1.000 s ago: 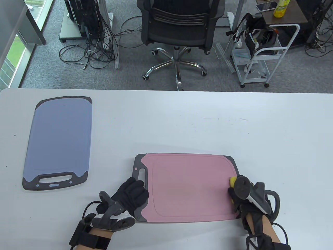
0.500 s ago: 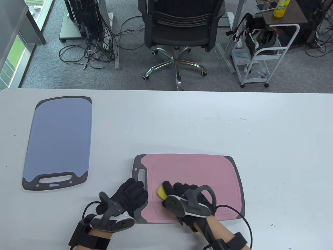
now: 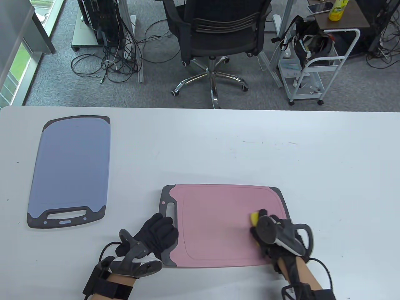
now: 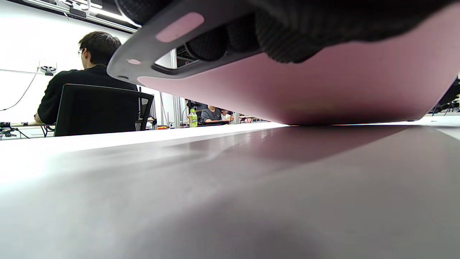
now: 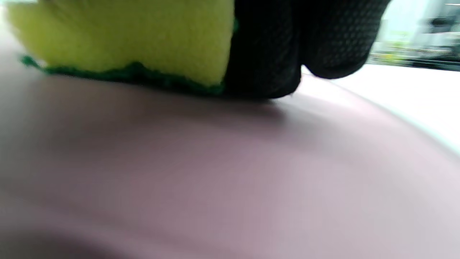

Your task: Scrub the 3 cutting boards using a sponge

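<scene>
Sponge (image 3: 255, 218), yellow with a green scouring face, has swept back from the pink plastic cutting board's (image 3: 225, 225) left part to its right end, gripped in my right hand (image 3: 275, 234). My left hand (image 3: 156, 234) apparently clamps the grey handle end, tilting it. Scrubbing continues; no legible writing.

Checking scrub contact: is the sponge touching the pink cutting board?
Touching. The right wrist view shows the sponge's green underside flat on the pink cutting board, no gap.

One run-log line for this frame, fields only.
step: scrubbing pink cutting board | right hand: grips sponge, right end | left hand: holds handle end | blue cutting board: apart, left
</scene>
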Available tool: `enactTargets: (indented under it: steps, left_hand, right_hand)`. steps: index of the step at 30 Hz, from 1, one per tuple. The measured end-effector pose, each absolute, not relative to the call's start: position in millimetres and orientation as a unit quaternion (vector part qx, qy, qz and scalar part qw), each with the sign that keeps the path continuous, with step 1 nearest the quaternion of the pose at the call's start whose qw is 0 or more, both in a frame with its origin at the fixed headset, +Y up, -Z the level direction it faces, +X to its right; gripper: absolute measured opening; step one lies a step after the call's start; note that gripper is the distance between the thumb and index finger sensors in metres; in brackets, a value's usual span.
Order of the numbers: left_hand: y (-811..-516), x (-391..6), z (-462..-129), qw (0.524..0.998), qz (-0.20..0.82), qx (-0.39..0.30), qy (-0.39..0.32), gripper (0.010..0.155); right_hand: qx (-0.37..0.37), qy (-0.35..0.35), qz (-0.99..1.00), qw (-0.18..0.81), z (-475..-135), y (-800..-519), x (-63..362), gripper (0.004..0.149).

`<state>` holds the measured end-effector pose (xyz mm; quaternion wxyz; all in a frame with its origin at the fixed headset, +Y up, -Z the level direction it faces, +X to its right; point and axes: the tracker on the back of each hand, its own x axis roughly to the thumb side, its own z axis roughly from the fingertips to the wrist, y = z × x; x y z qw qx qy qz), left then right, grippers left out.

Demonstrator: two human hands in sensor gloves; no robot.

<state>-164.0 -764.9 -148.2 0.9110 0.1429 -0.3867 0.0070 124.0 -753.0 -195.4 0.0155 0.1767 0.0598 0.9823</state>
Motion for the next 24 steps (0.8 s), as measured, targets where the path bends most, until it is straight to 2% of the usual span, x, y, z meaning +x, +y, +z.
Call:
enactTargets:
  steps: [4, 5, 7, 9, 12, 13, 14, 18, 19, 21, 22, 23, 24]
  left_hand:
    - [-765.2, -165.8, -149.4, 0.911, 0.016, 0.141, -0.386, 0.043]
    - [-765.2, -166.3, -149.4, 0.912, 0.017, 0.141, -0.386, 0.043]
    - [-765.0, -168.5, -150.5, 0.913, 0.024, 0.141, -0.381, 0.043]
    - [-765.0, -167.6, -149.9, 0.912, 0.022, 0.142, -0.384, 0.043]
    - [-765.2, -166.7, -150.2, 0.913, 0.018, 0.139, -0.384, 0.043]
    - [-765.5, -166.3, -151.0, 0.914, 0.017, 0.135, -0.383, 0.043]
    - [-765.7, -166.0, -151.3, 0.914, 0.016, 0.132, -0.383, 0.043]
    - [-765.2, -164.6, -149.5, 0.914, 0.006, 0.138, -0.382, 0.044]
    - [-765.2, -164.4, -149.2, 0.913, 0.006, 0.139, -0.383, 0.044]
    - [-765.1, -163.8, -148.6, 0.913, 0.003, 0.140, -0.384, 0.044]
    - [-765.1, -163.8, -148.4, 0.913, 0.002, 0.141, -0.384, 0.044]
    - [-765.0, -163.8, -148.5, 0.913, 0.002, 0.141, -0.384, 0.044]
    - [-764.9, -163.9, -148.5, 0.912, 0.003, 0.141, -0.385, 0.043]
  right_hand:
    - [0.336, 0.023, 0.942, -0.006, -166.0, -736.7, 17.8, 0.071]
    - [0.356, 0.013, 0.934, -0.012, -161.1, -735.1, 5.8, 0.072]
    - [0.343, 0.000, 0.938, -0.052, -159.3, -733.3, 0.0, 0.071]
    - [0.331, 0.010, 0.943, -0.026, -166.0, -736.5, 19.3, 0.071]
    - [0.242, 0.033, 0.970, -0.006, -178.6, -748.0, 78.6, 0.070]
    - [0.190, 0.035, 0.981, -0.011, -183.7, -755.0, 117.5, 0.070]
    - [0.165, 0.038, 0.986, -0.012, -185.6, -758.0, 133.9, 0.070]
    - [-0.021, 0.055, 0.998, -0.002, -192.5, -773.8, 242.3, 0.070]
    - [-0.049, 0.063, 0.997, -0.007, -193.5, -775.4, 256.8, 0.070]
    - [-0.061, 0.087, 0.994, 0.003, -194.8, -775.4, 266.1, 0.070]
    - [-0.053, 0.084, 0.995, 0.012, -195.7, -774.8, 258.6, 0.070]
    - [-0.041, 0.074, 0.996, -0.020, -196.7, -771.8, 243.0, 0.070]
    - [0.008, 0.077, 0.996, -0.033, -198.3, -768.4, 225.8, 0.070]
